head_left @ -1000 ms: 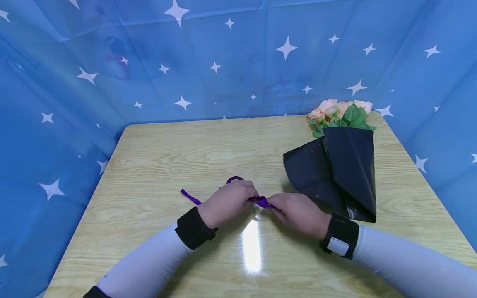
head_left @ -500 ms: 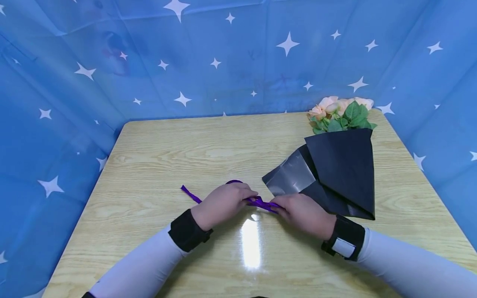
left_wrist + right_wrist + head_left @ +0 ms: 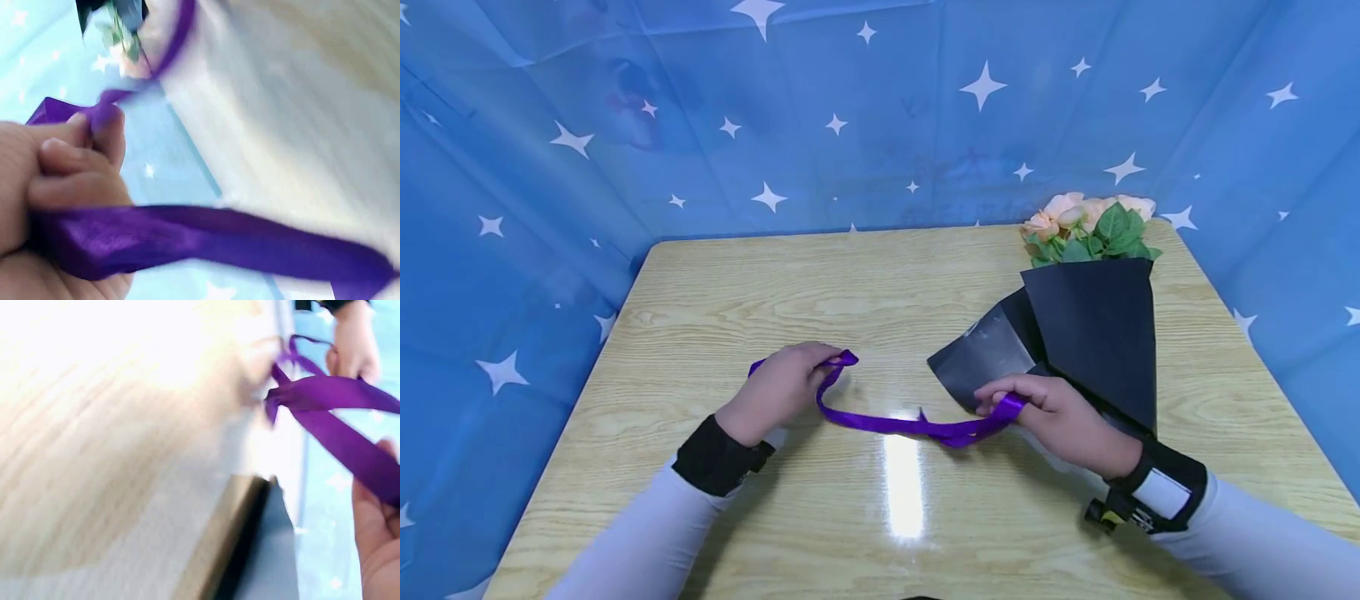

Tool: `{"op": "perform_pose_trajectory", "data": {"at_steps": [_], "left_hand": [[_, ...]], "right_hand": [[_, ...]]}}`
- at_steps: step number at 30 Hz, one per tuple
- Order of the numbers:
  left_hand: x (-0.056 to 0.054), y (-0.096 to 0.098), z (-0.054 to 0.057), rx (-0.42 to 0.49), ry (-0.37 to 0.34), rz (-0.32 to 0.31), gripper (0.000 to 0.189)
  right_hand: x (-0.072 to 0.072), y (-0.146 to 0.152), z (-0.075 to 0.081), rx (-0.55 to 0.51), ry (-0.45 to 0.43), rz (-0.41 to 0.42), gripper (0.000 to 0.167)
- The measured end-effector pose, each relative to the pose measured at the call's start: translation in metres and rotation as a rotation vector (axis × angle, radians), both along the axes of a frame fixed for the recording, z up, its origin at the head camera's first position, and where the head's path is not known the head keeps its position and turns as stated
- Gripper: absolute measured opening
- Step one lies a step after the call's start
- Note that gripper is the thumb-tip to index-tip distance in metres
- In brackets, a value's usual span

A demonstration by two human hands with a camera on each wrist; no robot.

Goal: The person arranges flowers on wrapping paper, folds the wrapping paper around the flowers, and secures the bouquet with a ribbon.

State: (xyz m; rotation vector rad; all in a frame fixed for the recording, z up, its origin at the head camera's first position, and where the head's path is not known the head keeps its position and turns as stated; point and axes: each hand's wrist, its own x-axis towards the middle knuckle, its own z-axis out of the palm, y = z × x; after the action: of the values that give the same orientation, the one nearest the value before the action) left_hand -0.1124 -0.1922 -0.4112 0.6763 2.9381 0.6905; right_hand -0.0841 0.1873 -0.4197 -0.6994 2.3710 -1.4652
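Note:
A purple satin ribbon (image 3: 880, 423) sags between the two hands above the table's middle. My left hand (image 3: 778, 390) pinches it between thumb and fingers, a short end poking out past the fingertips. In the left wrist view a wide length of the ribbon (image 3: 219, 244) also passes under the curled fingers. My right hand (image 3: 1063, 421) holds a loop of it at the other end, in front of the black wrapping paper (image 3: 1093, 333). The right wrist view shows two strands of ribbon (image 3: 337, 394) meeting at a small knot with a short tail.
Peach roses (image 3: 1075, 212) with green leaves (image 3: 1116, 233) stick out of the black paper at the table's back right. Light glares off the wooden table (image 3: 737, 292) near its middle. A blue cloth (image 3: 880, 108) with white stars hangs behind and at the sides.
My hands have moved apart, the left to the left and the right to the right, drawing out a long stretch of ribbon between them. Earlier, the black paper's left flap shifted down and left.

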Motion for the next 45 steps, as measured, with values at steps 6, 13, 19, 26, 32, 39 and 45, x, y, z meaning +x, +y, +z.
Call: {"op": "perform_pose_trajectory", "data": {"at_steps": [6,13,19,26,32,39,45], "left_hand": [[-0.003,-0.044,0.006,0.061,-0.235,0.031,0.019],[-0.003,-0.087,0.013,0.093,-0.454,0.026,0.024],[-0.002,-0.116,0.016,0.103,-0.491,0.002,0.019],[-0.005,-0.143,0.025,0.108,-0.632,0.035,0.017],[-0.003,-0.163,0.030,-0.050,-0.615,0.110,0.012],[0.007,-0.166,0.016,-0.166,-0.707,0.165,0.004],[0.010,-0.162,0.005,-0.229,-0.687,0.144,0.009]], "right_hand": [[-0.003,0.040,0.013,-0.079,-0.125,0.004,0.023],[-0.006,0.110,0.015,-0.066,-0.205,0.118,0.024],[-0.009,0.169,0.014,0.058,-0.188,0.039,0.029],[-0.011,0.210,0.006,0.548,-0.226,-0.138,0.035],[-0.013,0.230,-0.012,0.789,-0.242,-0.056,0.027],[-0.009,0.239,-0.025,0.870,-0.155,-0.072,0.021],[-0.013,0.239,-0.024,0.881,-0.106,-0.100,0.008]]}}
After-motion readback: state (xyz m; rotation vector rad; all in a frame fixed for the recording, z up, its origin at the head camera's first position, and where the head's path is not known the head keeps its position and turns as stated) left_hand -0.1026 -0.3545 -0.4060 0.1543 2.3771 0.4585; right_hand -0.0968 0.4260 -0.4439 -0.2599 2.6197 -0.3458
